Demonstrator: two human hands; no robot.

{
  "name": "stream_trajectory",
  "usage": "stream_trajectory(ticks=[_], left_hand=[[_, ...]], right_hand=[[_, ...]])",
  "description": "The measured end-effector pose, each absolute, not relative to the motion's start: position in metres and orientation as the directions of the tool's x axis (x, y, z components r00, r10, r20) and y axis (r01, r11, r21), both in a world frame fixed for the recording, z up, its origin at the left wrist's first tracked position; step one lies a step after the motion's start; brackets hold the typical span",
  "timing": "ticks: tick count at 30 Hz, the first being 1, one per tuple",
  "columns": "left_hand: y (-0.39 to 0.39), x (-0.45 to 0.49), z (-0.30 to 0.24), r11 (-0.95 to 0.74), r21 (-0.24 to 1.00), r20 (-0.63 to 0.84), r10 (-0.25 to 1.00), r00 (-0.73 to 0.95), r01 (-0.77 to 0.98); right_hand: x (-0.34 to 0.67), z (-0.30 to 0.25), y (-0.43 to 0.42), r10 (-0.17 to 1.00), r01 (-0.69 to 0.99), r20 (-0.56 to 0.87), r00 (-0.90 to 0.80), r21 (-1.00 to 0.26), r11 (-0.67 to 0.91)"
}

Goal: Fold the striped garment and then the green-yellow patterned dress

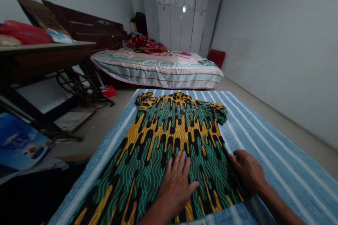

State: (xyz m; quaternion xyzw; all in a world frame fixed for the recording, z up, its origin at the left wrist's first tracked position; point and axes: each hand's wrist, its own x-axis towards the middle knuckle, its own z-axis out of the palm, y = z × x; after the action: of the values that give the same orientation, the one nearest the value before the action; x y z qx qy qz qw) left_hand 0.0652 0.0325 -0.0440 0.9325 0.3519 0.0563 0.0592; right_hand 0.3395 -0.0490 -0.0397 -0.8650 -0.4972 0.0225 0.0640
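A patterned shirt in green, yellow and black lies spread flat on a blue striped sheet, collar pointing away from me. My left hand rests flat on the middle of the shirt, fingers stretched out and together. My right hand sits at the shirt's right edge with its fingers curled onto the fabric; whether it pinches the cloth I cannot make out.
A mattress with striped bedding and a heap of red cloth lies beyond on the floor. A dark sewing-machine table stands at the left, with a blue package below it. White wardrobes line the back wall.
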Motion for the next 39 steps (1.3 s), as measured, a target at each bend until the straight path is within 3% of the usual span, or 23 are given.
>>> stream_trajectory(ticks=[6,11,13,23,27,29,35,39], left_hand=[[0.033,0.067,-0.039,-0.739,0.136,0.049,0.67,0.741,0.659],[0.034,0.067,-0.04,-0.745,0.129,0.06,0.664,0.745,0.654],[0.033,0.067,-0.04,-0.746,0.122,0.082,0.665,0.742,0.655],[0.032,0.069,-0.032,-0.719,0.143,-0.008,0.686,0.727,0.68],[0.03,0.07,-0.029,-0.711,0.154,-0.039,0.69,0.723,0.686],[0.029,0.069,-0.032,-0.71,0.159,-0.036,0.69,0.723,0.686],[0.03,0.065,-0.042,-0.72,0.179,0.009,0.682,0.731,0.67],[0.028,0.064,-0.043,-0.715,0.201,0.027,0.688,0.726,0.67]], right_hand=[[0.323,-0.028,-0.074,0.838,0.836,-0.156,0.522,-0.103,-0.54],[0.34,-0.042,-0.091,0.842,0.674,-0.171,0.512,-0.528,-0.517],[0.348,-0.049,-0.099,0.823,0.593,-0.18,0.538,-0.614,-0.521],[0.339,-0.05,-0.11,0.854,0.621,-0.22,0.472,-0.604,-0.499],[0.345,-0.058,-0.122,0.855,0.438,-0.35,0.383,-0.746,-0.502],[0.351,-0.061,-0.127,0.814,0.339,-0.423,0.398,-0.757,-0.558],[0.361,-0.069,-0.132,0.802,0.503,-0.422,0.422,-0.628,-0.595],[0.361,-0.077,-0.134,0.789,0.514,-0.456,0.411,-0.599,-0.614]])
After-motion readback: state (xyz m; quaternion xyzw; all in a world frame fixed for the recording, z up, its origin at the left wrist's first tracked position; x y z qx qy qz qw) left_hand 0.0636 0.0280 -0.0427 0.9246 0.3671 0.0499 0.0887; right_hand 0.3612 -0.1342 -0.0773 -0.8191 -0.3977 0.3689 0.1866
